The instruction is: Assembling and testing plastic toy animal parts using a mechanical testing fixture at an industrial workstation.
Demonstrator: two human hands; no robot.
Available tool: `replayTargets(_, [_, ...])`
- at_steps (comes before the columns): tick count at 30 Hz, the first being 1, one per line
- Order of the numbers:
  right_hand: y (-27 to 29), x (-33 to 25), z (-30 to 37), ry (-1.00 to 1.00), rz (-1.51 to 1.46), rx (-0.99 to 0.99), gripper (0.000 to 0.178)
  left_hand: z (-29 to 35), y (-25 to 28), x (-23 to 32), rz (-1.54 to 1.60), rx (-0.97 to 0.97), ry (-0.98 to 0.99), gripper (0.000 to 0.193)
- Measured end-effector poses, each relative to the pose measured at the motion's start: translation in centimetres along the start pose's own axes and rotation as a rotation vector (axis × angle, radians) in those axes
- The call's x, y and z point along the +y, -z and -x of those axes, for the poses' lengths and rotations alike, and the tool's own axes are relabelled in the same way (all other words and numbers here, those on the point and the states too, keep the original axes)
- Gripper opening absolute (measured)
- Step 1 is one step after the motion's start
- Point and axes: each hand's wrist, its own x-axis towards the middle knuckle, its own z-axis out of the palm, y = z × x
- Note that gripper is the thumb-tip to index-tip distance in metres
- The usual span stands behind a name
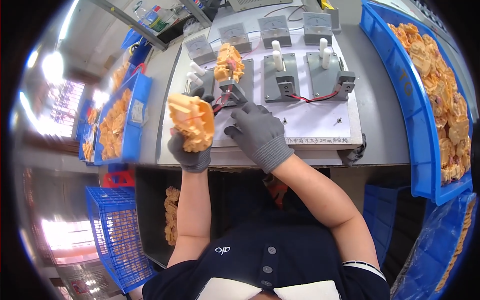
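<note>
My gloved left hand (191, 156) is closed around a yellow-orange moulded plastic part (192, 120), held up over the front left of a white test board (310, 125). On the board's second station a similar orange part (229, 62) sits above a black contact block (233, 94) with a red wire. My gloved right hand (260, 131) is just in front of that block, palm down, fingers bent and apart. Nothing shows in it, though the undersides of its fingers are hidden.
Stations with white pegs (277, 59) and grey panel meters (275, 31) line the board. A blue bin (437, 190) of orange parts stands at right, another blue bin (137, 112) at left. Below left is a blue mesh crate (112, 200).
</note>
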Motion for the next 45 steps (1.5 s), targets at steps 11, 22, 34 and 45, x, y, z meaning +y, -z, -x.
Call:
replayTargets(11, [4.0,-0.6,-0.8,-0.017,-0.170,0.067,0.023,0.8,-0.1,0.1,-0.166,-0.229,0.297,0.080])
replayTargets(22, [4.6,-3.4,-11.8,-0.062,0.299,-0.345,0.068,0.7,3.0,-1.9,-0.067,-0.276,0.289,0.073])
replayTargets(34, [22.8,4.2,-9.7,-0.163,0.121,0.497,0.071,0.7,4.4,-2.5,-0.066,-0.221,0.223,0.067])
replayTargets(45, [40.7,13.2,13.9,-0.796,0.166,0.057,0.053,0.8,3.9,-2.4,-0.203,-0.338,0.119,0.055])
